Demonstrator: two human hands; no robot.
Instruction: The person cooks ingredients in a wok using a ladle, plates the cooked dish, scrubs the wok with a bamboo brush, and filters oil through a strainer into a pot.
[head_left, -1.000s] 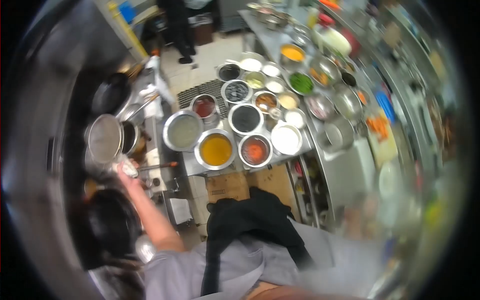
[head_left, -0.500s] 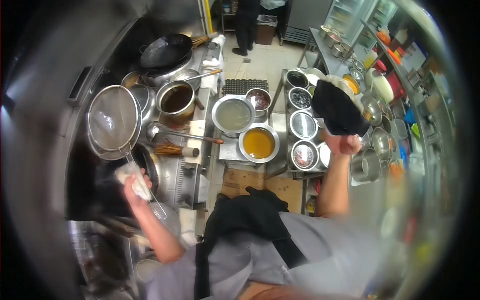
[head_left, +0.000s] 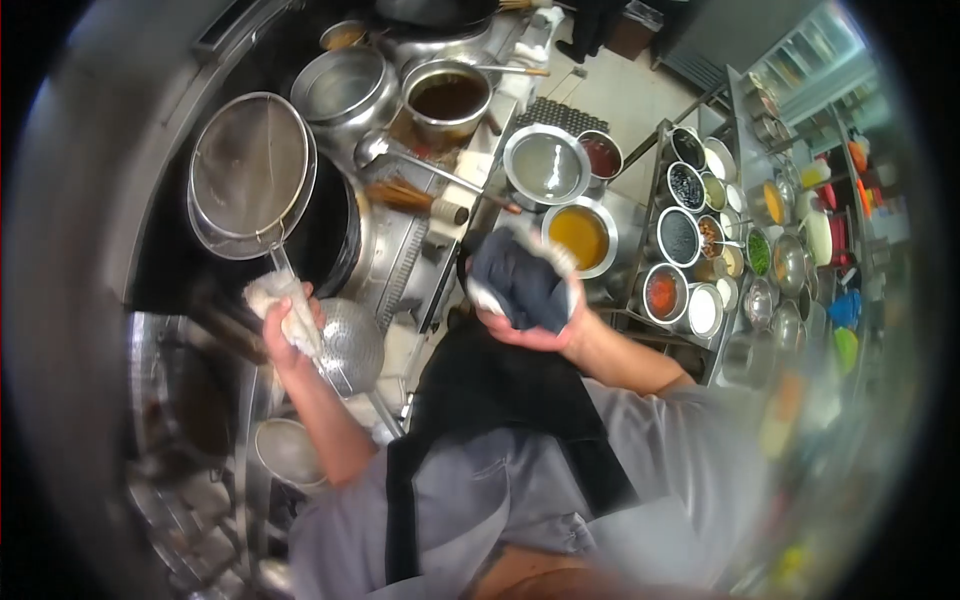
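My left hand [head_left: 290, 325] is closed around the handle of a round mesh strainer [head_left: 250, 165], with a folded white cloth [head_left: 283, 305] between palm and handle. The strainer hangs over the left part of a dark wok [head_left: 335, 225] on the range. A perforated ladle [head_left: 352, 345] lies just right of that hand. In front of my apron, my right hand [head_left: 530, 335] grips a dark cloth-like pad [head_left: 518, 285] with a whitish edge; its exact kind I cannot make out. The pad is held up beside the bowl of yellow-orange liquid [head_left: 578, 240], partly overlapping its edge in view.
Behind the wok stand a pot of brown liquid [head_left: 448, 98] and a metal pot [head_left: 340, 85]. A long ladle [head_left: 372, 150] and a bamboo brush [head_left: 405, 197] lie beside it. Right, a rack holds several ingredient bowls [head_left: 680, 237]. A person's legs [head_left: 580, 35] show at the back.
My right hand has brought the dark pad from over the ingredient bowls leftward to in front of my body. My left hand still holds the strainer; the whole view has turned.
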